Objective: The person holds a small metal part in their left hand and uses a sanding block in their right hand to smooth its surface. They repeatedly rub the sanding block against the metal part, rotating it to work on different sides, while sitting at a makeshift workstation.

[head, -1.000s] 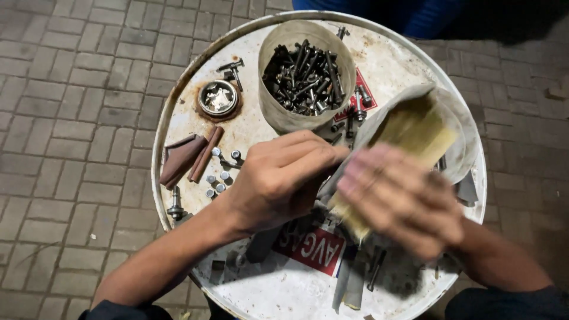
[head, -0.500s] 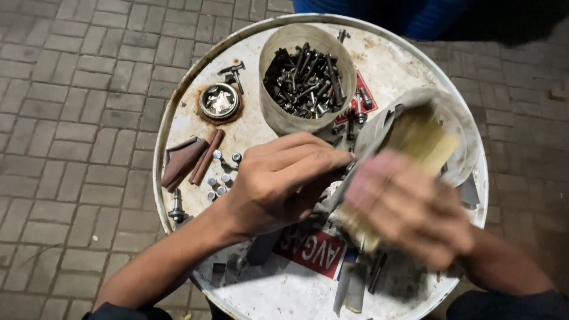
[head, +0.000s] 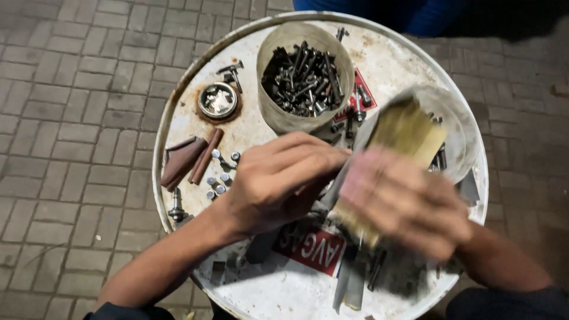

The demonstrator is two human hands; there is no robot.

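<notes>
Working over a round white drum-top worktop (head: 409,65) on brick paving. Left hand (head: 278,178) sits at the centre, fingers curled and pointing toward 3 o'clock, pinching something small against the worktop; the item itself is hidden under the fingers, cannot tell what. Right hand (head: 403,201) at 4 o'clock from centre, motion-blurred, closed round a yellowish-brown brush (head: 400,139) whose blurred head angles up toward 1 o'clock, just beside the left fingertips. Tub of dark bolts (head: 302,77) stands at 12 o'clock, upright. Second pale container (head: 459,127) at 3 o'clock, partly behind the brush. Small round tin (head: 218,101) at 10 o'clock with a rust ring under it. Brown metal pieces (head: 189,159) at 9 o'clock, small silver nuts (head: 218,181) just beside them, near the left wrist. Red label (head: 311,252) on the worktop at 6 o'clock, flat metal strips (head: 352,284) next to it.
</notes>
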